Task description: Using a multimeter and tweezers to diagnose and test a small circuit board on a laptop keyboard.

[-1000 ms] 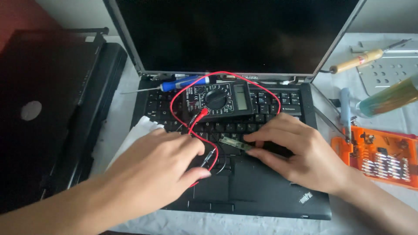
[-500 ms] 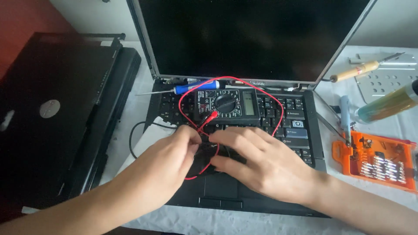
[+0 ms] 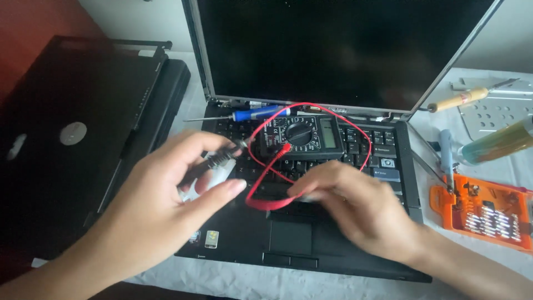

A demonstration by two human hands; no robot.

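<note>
Room: open laptop (image 3: 333, 244) fills the middle; its dark screen (image 3: 338, 50) rises close behind the hands. A shut black laptop (image 3: 72, 139) crowds the left edge. Free palm rest shows near the touchpad (image 3: 290, 238).
Right edge: orange bit case (image 3: 488, 214), wooden-handled tool (image 3: 461, 100) and a perforated metal plate (image 3: 499, 114) lie on the pale cloth (image 3: 222, 283), just beside the laptop.
Meter: black, boxy, round dial, grey display; lies flat on the keyboard (image 3: 302, 133).
Leads: thin red wire (image 3: 266, 194) loops around the meter and sags onto the keys between the hands.
Screwdriver: blue handle, thin steel shaft; lies along the hinge line (image 3: 250, 115).
Left hand: raised over the keyboard's left side (image 3: 161, 205), fingers curled, thumb and fingertips pinching a dark slim probe (image 3: 219, 159); something white shows under the palm, blurred.
Right hand: palm down over the lower keys (image 3: 361, 211), fingers bent and blurred; whether they grip the red wire cannot be told.
</note>
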